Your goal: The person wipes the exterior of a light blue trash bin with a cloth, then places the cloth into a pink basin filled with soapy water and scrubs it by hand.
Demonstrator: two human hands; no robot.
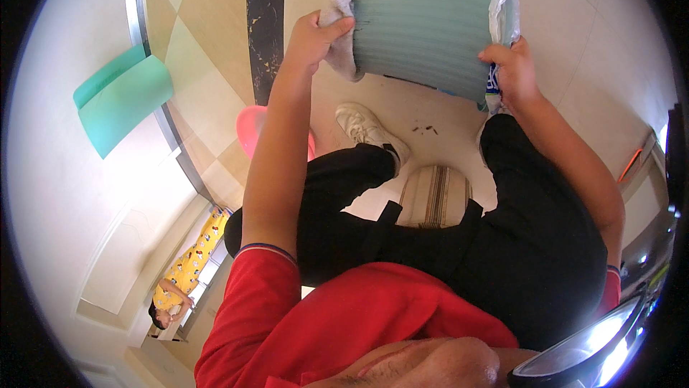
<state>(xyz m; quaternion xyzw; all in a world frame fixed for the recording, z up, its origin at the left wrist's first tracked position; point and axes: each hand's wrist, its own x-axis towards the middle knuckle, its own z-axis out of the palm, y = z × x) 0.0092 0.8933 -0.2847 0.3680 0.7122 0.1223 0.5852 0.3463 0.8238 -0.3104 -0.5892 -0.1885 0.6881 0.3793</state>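
A ribbed blue-green plastic bin or tub (422, 30) lies sideways in front of me, held between my two hands. My left hand (317, 38) grips a grey-white cloth (342, 57) pressed around the left end, thumb on top. At the right end, my right hand (511, 68) clasps the rim, where a clear plastic bag (506, 3) folds over the edge. Blue printed plastic (492, 80) shows beside the right palm. Dark streaks mark the bin's side near the cloth. The inside is hidden from me.
Small dark bits (425, 130) lie on the floor between my shoes. A striped stool (437, 197) stands between my legs, with a pink plastic basin (250, 130) to the left. Farther left are a curled green sheet (124, 105) and a person in yellow (185, 275).
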